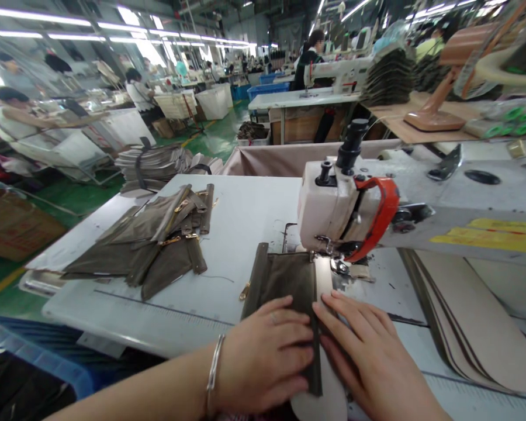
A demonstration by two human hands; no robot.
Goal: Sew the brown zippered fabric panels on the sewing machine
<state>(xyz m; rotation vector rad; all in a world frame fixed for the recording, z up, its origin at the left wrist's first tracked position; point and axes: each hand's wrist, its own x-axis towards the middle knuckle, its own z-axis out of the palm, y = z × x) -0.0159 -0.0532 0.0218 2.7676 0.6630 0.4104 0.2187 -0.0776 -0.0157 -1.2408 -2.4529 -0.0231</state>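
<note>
A dark olive fabric piece [289, 275] with a zipper edge lies under the head of a sewing machine [328, 204]. My left hand [267, 351] rests flat on that fabric with its fingers stretched out. Beside it, my right hand [363, 345] lies with extended fingers along a pale strip [324, 278] at the fabric's right edge. The strip runs up to the presser foot [339, 266]. A gold zipper pull [244, 290] hangs at the fabric's left side. The lower end of the pale piece is partly covered by my hands.
Zippered olive pieces [158, 234] are heaped at the table's left. Flat beige-and-olive panels [473, 316] lie to the right of the machine. Bundled panels [153, 164] stand behind the table [241, 204]. A blue crate [39, 356] is at the lower left. Several people work farther back.
</note>
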